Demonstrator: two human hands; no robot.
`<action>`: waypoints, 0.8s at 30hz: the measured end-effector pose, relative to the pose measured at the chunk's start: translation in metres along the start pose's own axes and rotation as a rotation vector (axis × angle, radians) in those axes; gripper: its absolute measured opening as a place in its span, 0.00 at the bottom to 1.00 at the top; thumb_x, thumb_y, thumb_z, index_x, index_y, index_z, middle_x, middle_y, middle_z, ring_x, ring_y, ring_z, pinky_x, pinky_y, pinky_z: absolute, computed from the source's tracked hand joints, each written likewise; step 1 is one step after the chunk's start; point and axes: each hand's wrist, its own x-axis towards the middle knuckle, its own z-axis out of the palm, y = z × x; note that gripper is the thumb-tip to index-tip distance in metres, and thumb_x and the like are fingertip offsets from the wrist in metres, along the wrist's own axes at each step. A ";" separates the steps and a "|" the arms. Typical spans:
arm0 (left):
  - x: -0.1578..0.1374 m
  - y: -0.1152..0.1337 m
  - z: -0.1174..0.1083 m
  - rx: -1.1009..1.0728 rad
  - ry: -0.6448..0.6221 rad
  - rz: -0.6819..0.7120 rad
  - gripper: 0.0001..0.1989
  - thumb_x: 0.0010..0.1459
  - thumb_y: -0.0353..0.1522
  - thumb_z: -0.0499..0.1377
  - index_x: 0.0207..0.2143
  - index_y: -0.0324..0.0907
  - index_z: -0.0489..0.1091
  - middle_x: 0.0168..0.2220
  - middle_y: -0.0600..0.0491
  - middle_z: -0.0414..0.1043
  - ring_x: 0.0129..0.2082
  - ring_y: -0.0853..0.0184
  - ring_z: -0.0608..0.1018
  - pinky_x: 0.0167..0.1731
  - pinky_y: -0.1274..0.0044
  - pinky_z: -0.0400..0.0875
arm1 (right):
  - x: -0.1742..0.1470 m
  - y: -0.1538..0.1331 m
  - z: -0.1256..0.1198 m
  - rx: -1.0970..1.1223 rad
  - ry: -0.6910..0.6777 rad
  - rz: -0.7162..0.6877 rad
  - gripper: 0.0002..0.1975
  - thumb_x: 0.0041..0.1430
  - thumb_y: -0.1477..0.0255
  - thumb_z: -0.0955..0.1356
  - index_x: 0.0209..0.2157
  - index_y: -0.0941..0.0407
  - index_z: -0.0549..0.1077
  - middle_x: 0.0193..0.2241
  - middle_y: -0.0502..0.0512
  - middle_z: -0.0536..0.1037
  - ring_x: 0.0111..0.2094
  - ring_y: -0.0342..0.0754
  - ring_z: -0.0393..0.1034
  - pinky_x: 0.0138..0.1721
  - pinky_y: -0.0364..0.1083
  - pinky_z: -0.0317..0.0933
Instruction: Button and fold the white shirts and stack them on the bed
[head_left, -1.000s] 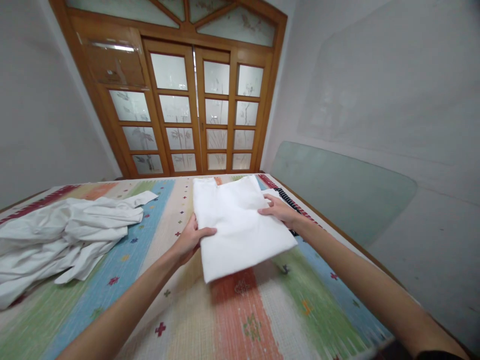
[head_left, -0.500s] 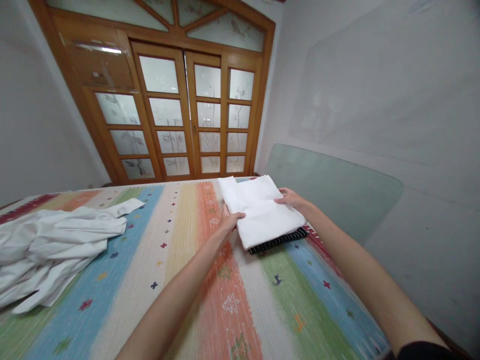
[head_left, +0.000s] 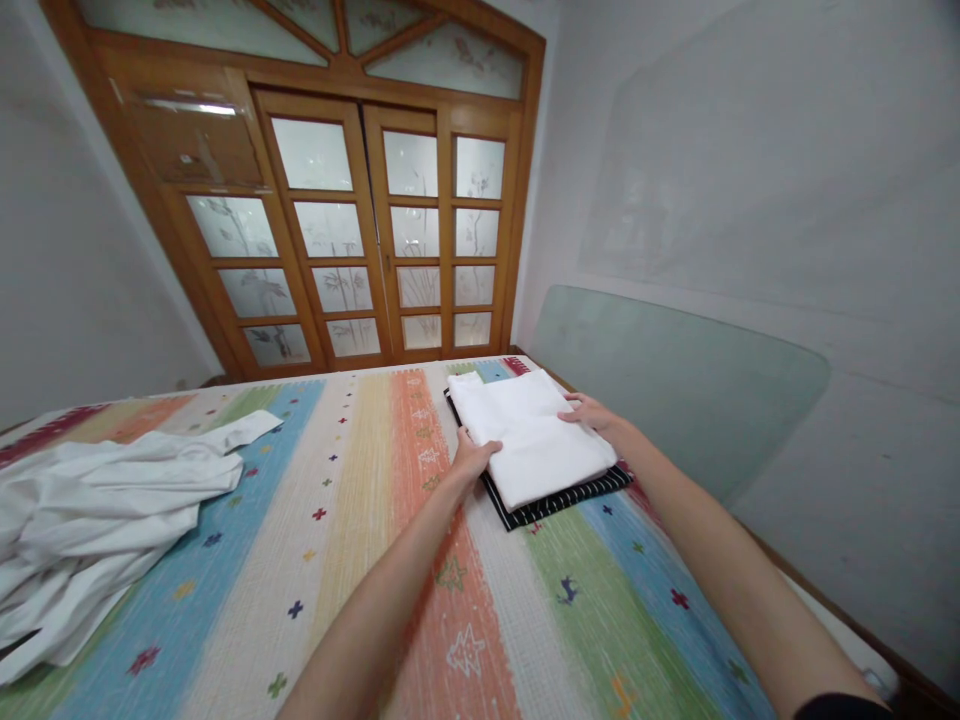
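**On a Multicoloured Striped Fabric Cover [head_left: 360,440], White Lies Over Black**

A heap of crumpled white cloth [head_left: 105,505] sprawls at left. At right, a folded black cloth with thin white stripes [head_left: 570,496] sits beneath a folded white cloth [head_left: 536,435], its opposite edges grasped between thumb and fingers by the left hand [head_left: 472,458] and right hand [head_left: 594,415].

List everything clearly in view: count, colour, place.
Walls: 2, pale grey, left and right
Glazed doors: 1 set, brown, far side
Panel: 1, pale green, against right wall
Spread: 1, multicoloured, across foreground
Crumpled cloth: count unclear, white, left
Striped cloth: 1, black and white, on spread
Folded cloth: 1, white, over striped cloth
Sleeve: 1, black, lower right
Forearms: 2, bare, foreground
Left hand: 1, bare, folded cloth's left edge
Right hand: 1, bare, its right edge
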 end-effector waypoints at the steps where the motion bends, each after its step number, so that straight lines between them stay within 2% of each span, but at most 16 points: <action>1: 0.001 -0.003 -0.002 0.017 -0.004 -0.008 0.34 0.43 0.28 0.68 0.51 0.44 0.55 0.54 0.43 0.69 0.52 0.61 0.74 0.52 0.69 0.68 | 0.002 0.004 0.000 -0.014 0.013 0.005 0.33 0.36 0.75 0.80 0.46 0.57 0.68 0.41 0.59 0.79 0.35 0.50 0.76 0.40 0.50 0.72; 5: 0.001 -0.013 -0.007 0.070 -0.041 0.059 0.43 0.44 0.33 0.69 0.58 0.45 0.49 0.58 0.41 0.65 0.55 0.60 0.72 0.56 0.68 0.65 | 0.010 0.017 0.000 -0.059 0.051 0.019 0.32 0.36 0.74 0.80 0.45 0.58 0.69 0.38 0.58 0.79 0.34 0.49 0.75 0.40 0.49 0.72; 9: -0.005 -0.009 -0.004 0.227 -0.015 0.149 0.48 0.46 0.33 0.68 0.63 0.44 0.42 0.60 0.40 0.62 0.57 0.59 0.70 0.59 0.67 0.60 | 0.010 0.021 -0.001 -0.092 0.092 0.022 0.30 0.35 0.73 0.79 0.43 0.57 0.70 0.39 0.58 0.78 0.35 0.49 0.75 0.39 0.48 0.71; 13: -0.013 0.001 0.003 0.457 0.046 0.211 0.42 0.48 0.30 0.64 0.63 0.41 0.47 0.62 0.40 0.59 0.61 0.57 0.65 0.62 0.68 0.55 | 0.006 0.013 -0.001 -0.238 0.127 0.003 0.26 0.37 0.74 0.78 0.41 0.57 0.70 0.40 0.59 0.78 0.38 0.49 0.75 0.42 0.47 0.69; 17: -0.024 0.010 0.008 0.704 0.138 0.300 0.35 0.49 0.29 0.61 0.59 0.38 0.56 0.65 0.37 0.48 0.65 0.53 0.58 0.64 0.64 0.52 | 0.000 0.003 0.004 -0.646 0.259 -0.043 0.26 0.42 0.73 0.76 0.45 0.58 0.70 0.44 0.61 0.77 0.44 0.54 0.73 0.48 0.51 0.65; 20: -0.032 0.015 0.011 0.887 0.105 0.469 0.29 0.50 0.29 0.60 0.57 0.39 0.61 0.68 0.39 0.43 0.67 0.50 0.50 0.65 0.61 0.49 | -0.004 -0.002 0.016 -0.935 0.341 -0.237 0.29 0.46 0.73 0.72 0.52 0.60 0.67 0.49 0.66 0.74 0.51 0.59 0.69 0.54 0.54 0.61; 22: -0.036 0.016 0.013 0.974 -0.026 0.532 0.25 0.53 0.32 0.59 0.54 0.39 0.64 0.67 0.41 0.48 0.68 0.51 0.48 0.65 0.59 0.48 | -0.005 -0.003 0.028 -1.034 0.347 -0.443 0.28 0.52 0.71 0.68 0.56 0.61 0.64 0.56 0.68 0.68 0.58 0.61 0.61 0.59 0.56 0.55; 24: -0.039 0.014 0.015 1.035 -0.181 0.542 0.22 0.54 0.35 0.58 0.52 0.39 0.67 0.65 0.41 0.55 0.68 0.51 0.49 0.65 0.58 0.45 | -0.004 -0.001 0.043 -1.059 0.296 -0.603 0.28 0.60 0.67 0.63 0.60 0.62 0.61 0.62 0.68 0.61 0.65 0.60 0.51 0.64 0.57 0.46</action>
